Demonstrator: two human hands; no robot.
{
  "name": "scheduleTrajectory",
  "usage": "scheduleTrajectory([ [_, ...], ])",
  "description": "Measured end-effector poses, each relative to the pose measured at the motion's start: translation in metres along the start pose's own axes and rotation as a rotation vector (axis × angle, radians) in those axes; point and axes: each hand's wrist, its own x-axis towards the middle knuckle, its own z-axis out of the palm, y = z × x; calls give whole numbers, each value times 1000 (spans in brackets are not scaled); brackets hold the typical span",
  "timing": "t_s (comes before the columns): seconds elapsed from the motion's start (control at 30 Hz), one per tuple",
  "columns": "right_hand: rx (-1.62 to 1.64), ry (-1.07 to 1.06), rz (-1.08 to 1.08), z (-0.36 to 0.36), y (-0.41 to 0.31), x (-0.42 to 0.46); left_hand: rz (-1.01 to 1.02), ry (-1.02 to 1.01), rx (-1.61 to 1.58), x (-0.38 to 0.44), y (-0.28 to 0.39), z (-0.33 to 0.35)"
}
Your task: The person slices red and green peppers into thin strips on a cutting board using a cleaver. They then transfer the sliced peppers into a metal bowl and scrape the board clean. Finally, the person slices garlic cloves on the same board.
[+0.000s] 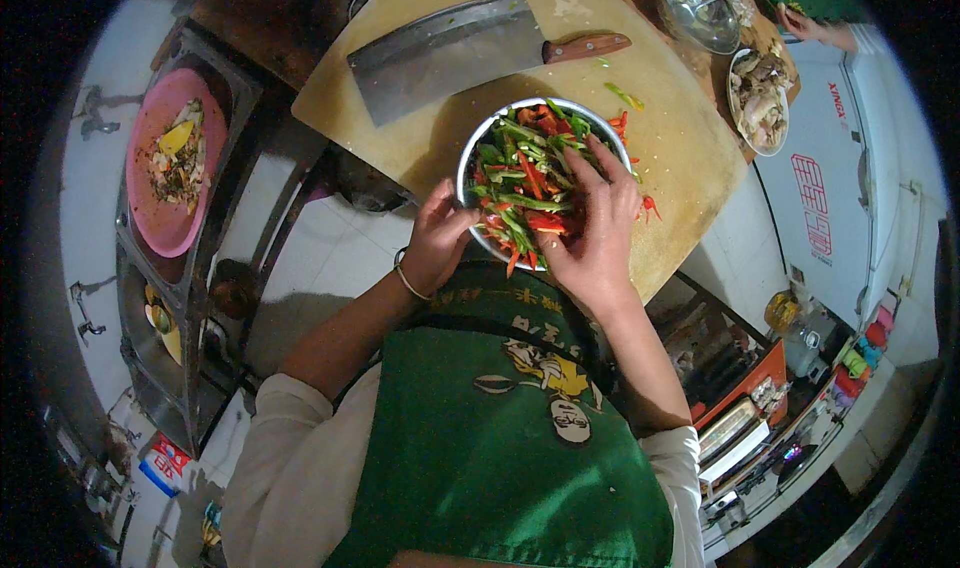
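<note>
A round metal bowl (465, 157) sits at the near edge of the cutting board (660, 140), filled with sliced red and green peppers (529, 170). My left hand (439, 234) grips the bowl's rim at the lower left, thumb over the edge. Over the bowl's right side, my right hand (604, 223) rests with curved fingers on the pepper strips; whether it grasps any is hidden. Beyond the bowl lies a cleaver (450, 57) with a wooden handle (589, 47), its broad blade pointing left. Red pepper scraps (649, 208) and a green strip (624, 96) lie on the board.
A pink basin (150, 215) with food scraps stands in the sink (187, 290) at left. At the upper right are a metal bowl (694, 24), a dish of meat (761, 99) and another person's hand (802, 24). A white chest freezer (832, 170) stands at right.
</note>
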Motion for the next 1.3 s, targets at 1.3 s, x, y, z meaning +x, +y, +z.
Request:
scheduleTrajectory([
  [1.3,197,124,407,52,142,50,148,230,30,-52,86,-69],
])
